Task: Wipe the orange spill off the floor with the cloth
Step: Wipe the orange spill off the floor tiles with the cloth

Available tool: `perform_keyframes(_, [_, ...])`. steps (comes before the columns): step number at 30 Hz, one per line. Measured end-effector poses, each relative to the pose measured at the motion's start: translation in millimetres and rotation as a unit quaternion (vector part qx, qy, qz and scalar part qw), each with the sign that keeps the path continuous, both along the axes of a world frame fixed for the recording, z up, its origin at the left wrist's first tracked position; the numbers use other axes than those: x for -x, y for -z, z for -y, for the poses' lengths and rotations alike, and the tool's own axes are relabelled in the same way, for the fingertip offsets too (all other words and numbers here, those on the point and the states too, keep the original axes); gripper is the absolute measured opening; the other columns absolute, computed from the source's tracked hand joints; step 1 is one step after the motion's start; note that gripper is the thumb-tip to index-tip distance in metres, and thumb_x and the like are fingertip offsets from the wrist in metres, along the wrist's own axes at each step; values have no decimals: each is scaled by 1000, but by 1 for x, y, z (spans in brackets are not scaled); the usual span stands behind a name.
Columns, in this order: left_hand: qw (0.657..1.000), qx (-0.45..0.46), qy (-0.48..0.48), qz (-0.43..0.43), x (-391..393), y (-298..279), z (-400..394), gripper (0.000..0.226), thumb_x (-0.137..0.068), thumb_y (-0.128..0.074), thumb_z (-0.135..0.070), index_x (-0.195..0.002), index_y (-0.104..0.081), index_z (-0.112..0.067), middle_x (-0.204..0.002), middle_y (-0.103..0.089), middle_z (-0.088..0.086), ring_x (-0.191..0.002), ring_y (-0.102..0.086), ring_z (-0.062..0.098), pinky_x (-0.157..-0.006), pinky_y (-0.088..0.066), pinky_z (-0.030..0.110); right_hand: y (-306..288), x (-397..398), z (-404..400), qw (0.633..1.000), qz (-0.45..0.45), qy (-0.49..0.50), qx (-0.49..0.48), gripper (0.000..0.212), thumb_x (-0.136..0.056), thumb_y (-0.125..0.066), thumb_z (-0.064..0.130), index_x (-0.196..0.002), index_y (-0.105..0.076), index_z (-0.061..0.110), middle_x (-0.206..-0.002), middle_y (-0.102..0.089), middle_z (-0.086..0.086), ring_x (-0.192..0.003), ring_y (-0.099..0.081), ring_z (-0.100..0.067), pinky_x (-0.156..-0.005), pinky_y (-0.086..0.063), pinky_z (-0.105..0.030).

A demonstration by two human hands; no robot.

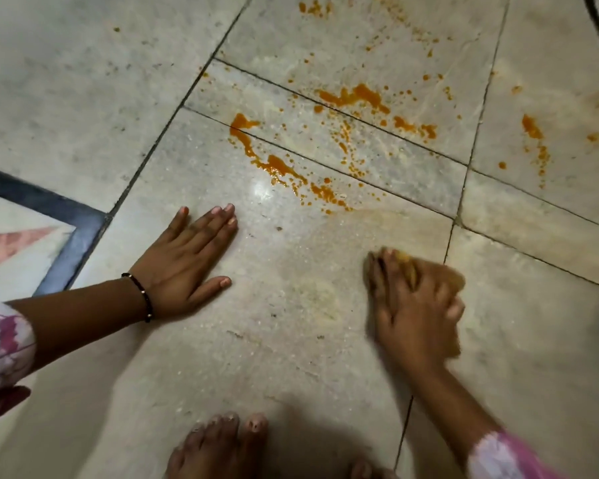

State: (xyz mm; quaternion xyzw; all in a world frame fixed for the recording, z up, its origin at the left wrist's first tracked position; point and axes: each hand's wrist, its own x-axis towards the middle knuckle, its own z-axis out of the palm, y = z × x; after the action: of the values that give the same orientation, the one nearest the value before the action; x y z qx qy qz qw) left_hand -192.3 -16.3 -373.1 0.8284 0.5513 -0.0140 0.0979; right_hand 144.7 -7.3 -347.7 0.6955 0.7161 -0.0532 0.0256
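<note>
Fingers (pixel 388 271) over cloth (pixel 453 278), marble floor (pixel 291 340)

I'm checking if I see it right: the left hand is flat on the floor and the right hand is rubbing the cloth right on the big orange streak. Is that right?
Not quite. The left hand is flat on the floor, but the right hand rubs the cloth on a tile nearer the person, short of the big orange streak. The head view shows this.

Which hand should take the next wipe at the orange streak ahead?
Right. The right hand already holds the cloth on the floor, near the orange streak. The left hand lies flat, bracing, empty.
</note>
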Motion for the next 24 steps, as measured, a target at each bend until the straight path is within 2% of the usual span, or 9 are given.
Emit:
perform_keyframes(2, [1000,-4,8,-1,-1,0,-1,77,-90,-29,-53,-149,-19,-3,-157,-16,15,-145,-15,26,-116,-11,50,5,37,39,1000,3,-18,7,68,-68,-54,49,-135,-48,34,-124,-53,-17,-105,-38,-33,-86,-37,-57])
perform_keyframes(4, [1000,-10,9,0,0,1,1,78,-89,-30,-53,-149,-19,-3,-157,-16,15,-145,-15,26,-116,-10,49,8,84,44,996,-6,-86,-9,78,-57,-68,47,-131,-51,33,-121,-48,-11,-104,-38,-32,-86,-38,-59])
perform_keyframes(7, [1000,-15,12,5,3,2,0,78,-90,-31,-53,-148,-20,-3,-157,-16,15,-145,-14,27,-116,-9,47,10,117,-12,987,-63,-142,-45,69,-65,-65,43,-132,-48,35,-123,-45,-5,-108,-35,-26,-89,-37,-58])
perform_keyframes(12, [999,-3,38,6,5,1,-1,75,-92,-30,-52,-149,-19,-4,-157,-16,16,-145,-14,27,-116,-11,49,1,53,-95,996,-36,-79,-11,60,-78,-45,41,-138,-38,38,-134,-43,-8,-117,-35,-30,-94,-28,-51])
perform_keyframes(15, [998,-9,56,19,-1,-2,-9,74,-91,-31,-47,-149,-17,-4,-157,-13,16,-146,-11,27,-117,-8,48,2,-5,-72,999,-16,-12,-37,58,-79,-43,41,-136,-41,34,-130,-46,-12,-112,-36,-32,-87,-32,-50])
perform_keyframes(18, [998,-11,41,53,-17,-4,-25,76,-90,-31,-48,-150,-13,-5,-158,-9,15,-147,-5,25,-117,-6,47,8,7,-9,999,-12,39,-22,60,-75,-37,43,-133,-47,33,-123,-51,-17,-104,-39,-33,-84,-35,-51])
perform_keyframes(20, [998,-12,36,58,-29,-3,-36,78,-91,-27,-54,-150,-9,-7,-158,-5,13,-147,-2,24,-117,-4,45,7,43,12,1000,-26,8,-15,64,-68,-37,43,-129,-51,31,-120,-54,-17,-102,-38,-31,-84,-38,-55])
perform_keyframes(22, [998,-14,47,38,-32,1,-39,82,-91,-23,-60,-151,-8,-6,-158,-4,14,-147,-2,24,-117,-2,44,9,76,4,996,-35,-78,-27,63,-65,-43,41,-127,-53,31,-118,-55,-13,-103,-36,-28,-85,-39,-57])
perform_keyframes(24, [998,-17,60,12,-25,3,-36,84,-90,-21,-63,-150,-12,-5,-158,-7,15,-146,-4,25,-117,-3,46,7,92,-32,990,-62,-122,-35,61,-69,-50,39,-129,-51,31,-122,-52,-11,-105,-33,-26,-90,-32,-54])
